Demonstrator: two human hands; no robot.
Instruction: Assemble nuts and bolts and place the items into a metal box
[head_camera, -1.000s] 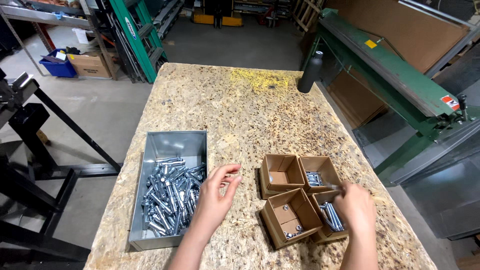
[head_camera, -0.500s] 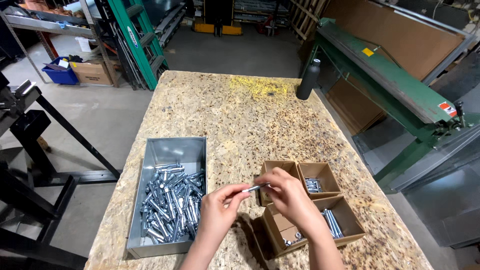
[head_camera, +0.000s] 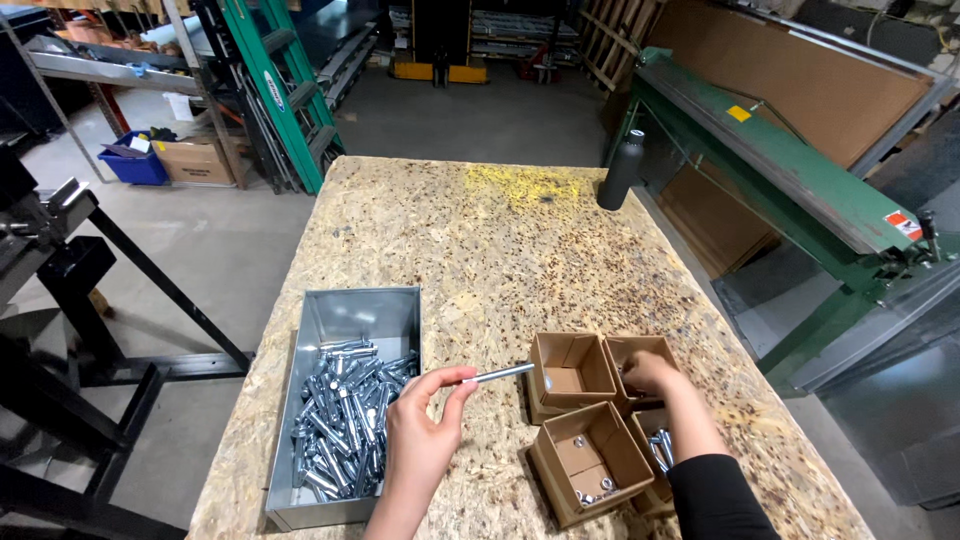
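Ahead of both hands, bare table (head_camera: 480, 240) lies open; left hand (head_camera: 425, 435) pinches a bolt (head_camera: 503, 374), right hand (head_camera: 650, 375) curls, grip hidden, inside a box (head_camera: 640, 352).

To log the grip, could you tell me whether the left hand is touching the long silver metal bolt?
Touching. The head view shows the left hand pinching the long silver metal bolt by its near end between thumb and fingertips.

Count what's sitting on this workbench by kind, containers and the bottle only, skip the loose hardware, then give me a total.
Small cardboard boxes: 4
Metal tray of bolts: 1
Dark bottle: 1
Total: 6
Not counted: the single bolt pinched in the left hand; the right hand reaches into the far right box.
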